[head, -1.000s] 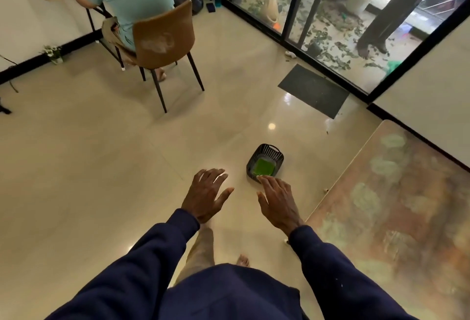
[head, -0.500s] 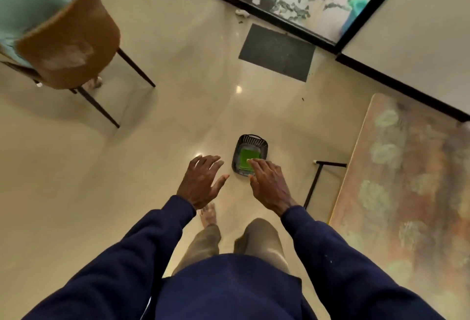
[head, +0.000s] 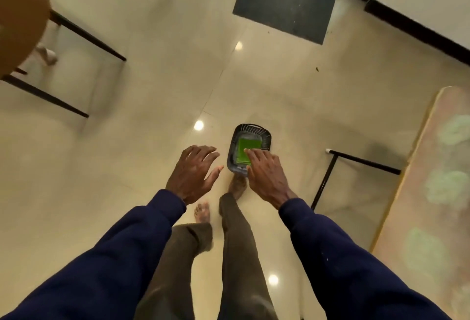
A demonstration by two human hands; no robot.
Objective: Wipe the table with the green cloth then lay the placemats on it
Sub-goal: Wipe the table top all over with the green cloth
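Nearest the camera we note two navy sleeves (head: 122,256) reaching forward over dark trousers (head: 236,256) and bare feet (head: 202,211) on a glossy cream floor (head: 152,91). The left hand (head: 194,172) is held palm down above the floor, its grip spread, thumb out, holding nothing. The right hand (head: 267,174) is extended with its grip flat, fingers straight and close together, also holding nothing. Its fingertips overlap the near corner of the green cloth (head: 249,145); we cannot tell whether they touch. The cloth lies folded flat inside a black slotted basket (head: 250,127) standing on the floor just ahead of the feet. To the right stands the counter (head: 432,218), patterned pink and pale green, on a black leg frame (head: 361,160). A brown chair (head: 17,19) occupies the far left, and a dark doormat (head: 287,2) lies farthest.
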